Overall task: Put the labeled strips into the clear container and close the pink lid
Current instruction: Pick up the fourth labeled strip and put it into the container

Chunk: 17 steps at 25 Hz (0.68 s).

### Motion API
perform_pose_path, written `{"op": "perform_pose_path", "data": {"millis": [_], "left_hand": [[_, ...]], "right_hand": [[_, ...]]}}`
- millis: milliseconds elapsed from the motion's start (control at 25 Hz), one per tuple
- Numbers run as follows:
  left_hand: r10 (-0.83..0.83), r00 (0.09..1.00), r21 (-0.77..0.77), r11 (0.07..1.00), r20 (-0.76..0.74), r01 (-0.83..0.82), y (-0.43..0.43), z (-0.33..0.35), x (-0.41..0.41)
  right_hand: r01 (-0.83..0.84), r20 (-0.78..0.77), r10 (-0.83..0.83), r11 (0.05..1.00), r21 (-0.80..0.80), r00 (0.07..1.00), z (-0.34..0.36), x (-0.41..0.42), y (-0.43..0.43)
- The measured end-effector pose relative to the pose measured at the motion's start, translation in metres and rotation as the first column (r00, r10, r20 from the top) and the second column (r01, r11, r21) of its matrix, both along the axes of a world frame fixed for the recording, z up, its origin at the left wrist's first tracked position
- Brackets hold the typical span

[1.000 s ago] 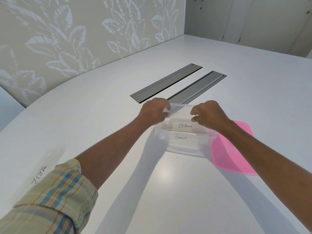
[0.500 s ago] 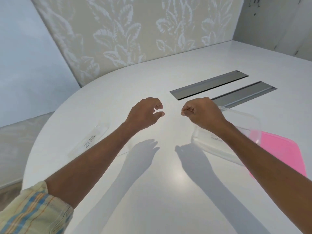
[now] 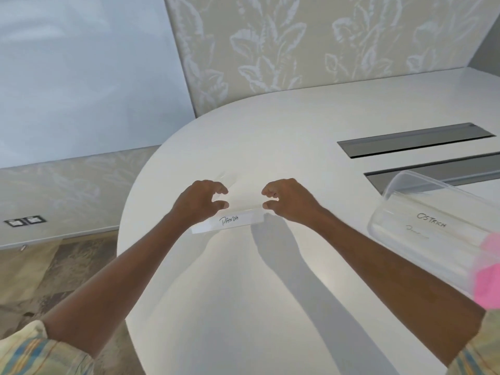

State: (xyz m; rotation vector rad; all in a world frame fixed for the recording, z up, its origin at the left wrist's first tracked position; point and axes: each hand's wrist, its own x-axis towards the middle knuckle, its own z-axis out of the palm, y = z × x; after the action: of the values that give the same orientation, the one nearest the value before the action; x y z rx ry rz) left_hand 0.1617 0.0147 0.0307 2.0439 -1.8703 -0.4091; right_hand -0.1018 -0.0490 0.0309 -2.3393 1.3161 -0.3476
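Both hands over white bench (image 3: 243, 307), nr its rounded left edge. Left hand (image 3: 198, 203) & right hand (image 3: 290, 203) part-curled, fingers apart, empty, hovering at either end of PANDA strip (image 3: 230, 221); contact w/ strip can't tell. Strip lies flat on bench. Clear container (image 3: 433, 234) at bench right side, well apart from strip, OSTRICH strip (image 3: 431, 220) inside, 2nd label beneath unreadable. Pink lid (image 3: 488, 277) beside container, at frame's right edge.
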Motion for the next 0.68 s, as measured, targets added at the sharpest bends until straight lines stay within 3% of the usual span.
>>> {"op": "perform_pose_path", "data": {"millis": [280, 680], "left_hand": [[0.005, 1.0, 0.149, 0.989, 0.017, -0.007, 0.018, -0.036, 0.04], [-0.023, 0.997, 0.131, 0.991, 0.069, 0.013, 0.018, -0.036, 0.043]], "right_hand": [[-0.1, -0.156, 0.102, 0.995, 0.018, 0.982, -0.038, 0.053, 0.003], [-0.117, -0.196, 0.116, 0.993, 0.006, 0.974, -0.049, 0.06, -0.001]]}}
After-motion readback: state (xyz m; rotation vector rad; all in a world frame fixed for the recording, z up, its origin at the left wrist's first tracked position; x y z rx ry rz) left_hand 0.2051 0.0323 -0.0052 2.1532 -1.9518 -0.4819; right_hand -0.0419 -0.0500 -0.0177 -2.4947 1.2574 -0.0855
